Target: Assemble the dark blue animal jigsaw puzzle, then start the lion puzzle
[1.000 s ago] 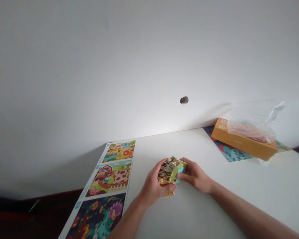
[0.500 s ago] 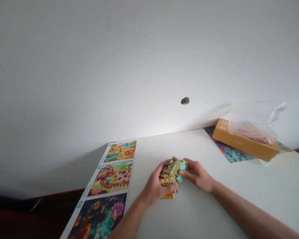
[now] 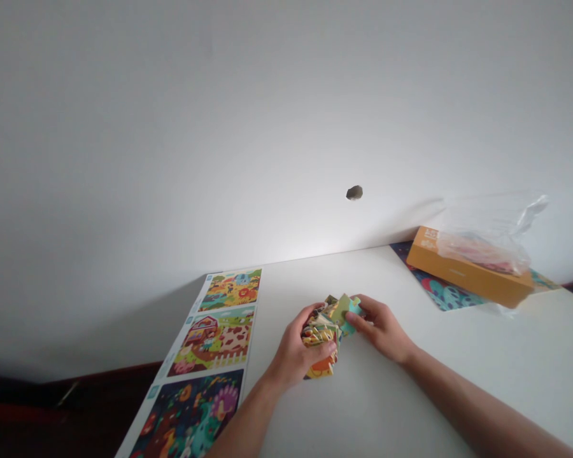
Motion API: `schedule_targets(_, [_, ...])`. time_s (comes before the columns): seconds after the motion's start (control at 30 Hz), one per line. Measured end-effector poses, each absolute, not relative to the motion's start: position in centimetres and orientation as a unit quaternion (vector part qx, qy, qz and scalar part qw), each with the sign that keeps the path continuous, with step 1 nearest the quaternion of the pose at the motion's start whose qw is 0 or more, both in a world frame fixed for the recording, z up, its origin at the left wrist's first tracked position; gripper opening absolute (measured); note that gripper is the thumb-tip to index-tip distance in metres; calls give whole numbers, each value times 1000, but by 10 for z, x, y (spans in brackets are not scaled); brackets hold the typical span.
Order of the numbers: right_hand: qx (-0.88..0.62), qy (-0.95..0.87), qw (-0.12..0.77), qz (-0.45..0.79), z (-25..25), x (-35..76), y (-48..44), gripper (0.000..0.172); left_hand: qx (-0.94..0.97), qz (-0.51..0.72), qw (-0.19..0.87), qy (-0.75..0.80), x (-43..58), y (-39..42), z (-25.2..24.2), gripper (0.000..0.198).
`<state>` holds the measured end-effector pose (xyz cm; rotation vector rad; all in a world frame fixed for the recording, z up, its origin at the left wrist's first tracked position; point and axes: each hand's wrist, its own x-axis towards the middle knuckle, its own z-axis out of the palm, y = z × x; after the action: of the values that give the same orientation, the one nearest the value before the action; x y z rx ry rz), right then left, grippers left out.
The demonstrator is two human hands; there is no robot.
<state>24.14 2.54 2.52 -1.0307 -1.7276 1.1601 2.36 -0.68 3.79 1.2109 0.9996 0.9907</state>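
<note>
above a white table (image 3: 377, 407), a left hand (image 3: 293, 357) clasped an uneven stack of puzzle pieces (image 3: 321, 336), thumb pressed across the near side and fingers curled round the far side. just beside it, the right hand (image 3: 381, 327) pinched at least one green-and-turquoise piece (image 3: 342, 310) between thumb and fingers; whether that piece touched the stack could not be told. the stack's edges jutted at odd angles, so a slackened left grip, or a tug that caught a neighbouring piece, might have let several slip and scatter on the table. a picture sheet (image 3: 214, 337) lay near the left hand; pieces dropped onto it could have blended into its bright scenes. an orange box (image 3: 468, 277) stood well apart, farther right.
</note>
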Motion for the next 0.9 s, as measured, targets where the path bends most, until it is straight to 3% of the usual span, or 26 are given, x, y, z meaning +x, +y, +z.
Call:
schedule_targets(0.2, [-421, -632, 478, 442, 28, 249, 33, 33, 520, 432, 590, 442, 25, -5, 36, 67])
schedule_targets(0.37, [-518, -620, 514, 287, 23, 267, 48, 36, 516, 435, 586, 449, 25, -5, 33, 68])
schedule_targets(0.53, [-556, -722, 397, 108, 9, 285, 62, 30, 522, 435, 582, 447, 24, -5, 32, 66])
schedule_targets(0.7, [-595, -767, 234, 50, 0, 285, 59, 35, 532, 430, 579, 445, 23, -4, 32, 66])
schedule_targets(0.8, [-588, -769, 246, 50, 8, 281, 52, 40, 542, 429, 569, 446, 24, -6, 32, 67])
schedule_targets(0.9, [-520, -777, 329, 131, 23, 274, 43, 43, 579, 438, 510, 461, 26, -9, 28, 68])
